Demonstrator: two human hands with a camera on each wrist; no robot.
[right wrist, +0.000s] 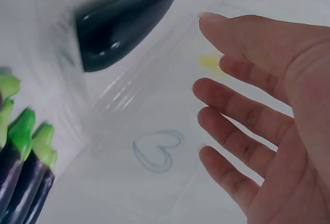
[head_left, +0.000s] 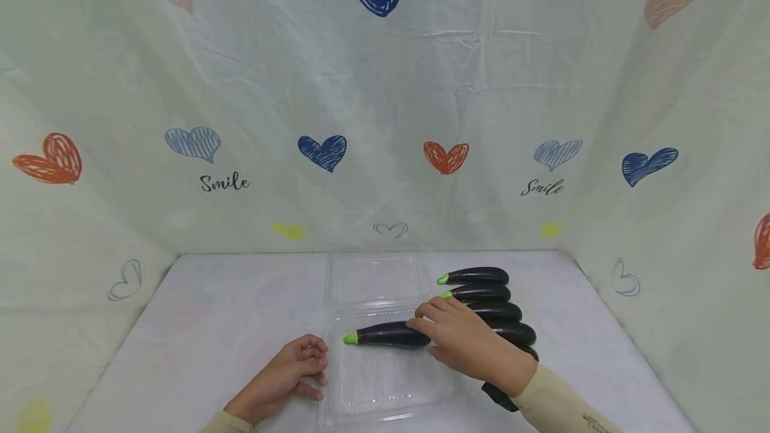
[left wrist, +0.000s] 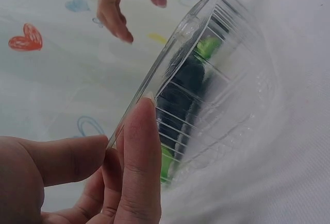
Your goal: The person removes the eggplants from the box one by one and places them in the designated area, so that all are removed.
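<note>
A dark purple toy-like eggplant [head_left: 385, 334] with a green stem end lies crosswise in a clear plastic container [head_left: 385, 389], stem pointing left. My left hand [head_left: 289, 373] is at the container's left side; in the left wrist view its thumb and fingers pinch the thin rim [left wrist: 149, 80]. Over the container's right part hovers my right hand [head_left: 466, 336], near the blunt end of that eggplant. The right wrist view has this hand [right wrist: 258, 110] with loosely bent, spread fingers and nothing between them, apart from the eggplant [right wrist: 129, 26].
Behind the container its clear lid [head_left: 375, 279] lies folded back on the white table [head_left: 240, 313]. Several more eggplants [head_left: 479, 276] form a column to the right, some partly hidden by my right hand and forearm. A curtain with printed hearts [head_left: 385, 85] encloses the table.
</note>
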